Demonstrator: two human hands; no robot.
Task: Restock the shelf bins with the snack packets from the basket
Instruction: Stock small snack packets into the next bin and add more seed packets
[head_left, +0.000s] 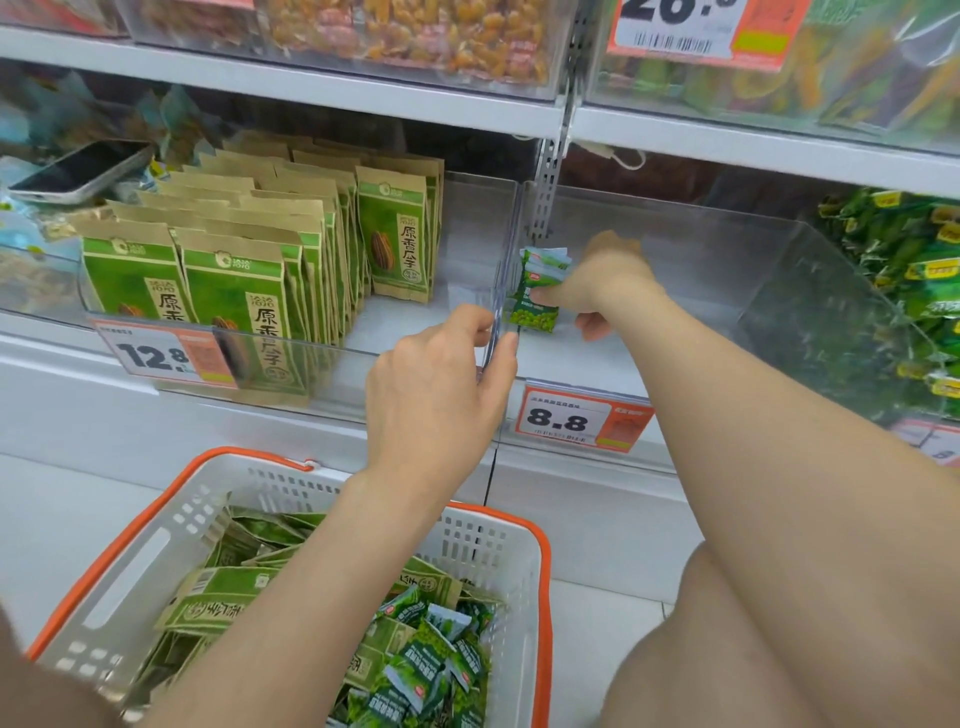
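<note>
Person, head cam. In view: left hand (436, 384) and right hand (608, 283), both bare. The left forearm (291, 587) and right forearm (769, 415) are bare skin all the way to the frame edges. The fingers (467, 319) are bare too; nail detail too small to tell. Bottom right: bare knee (753, 649), rounded, fills the corner. Bottom-left corner: another bare body part (31, 691), blurred, cannot tell which.

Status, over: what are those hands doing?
Left hand pinches clear divider. Right hand holds green packets inside bin. Basket holds more. Nothing blocking.
</note>
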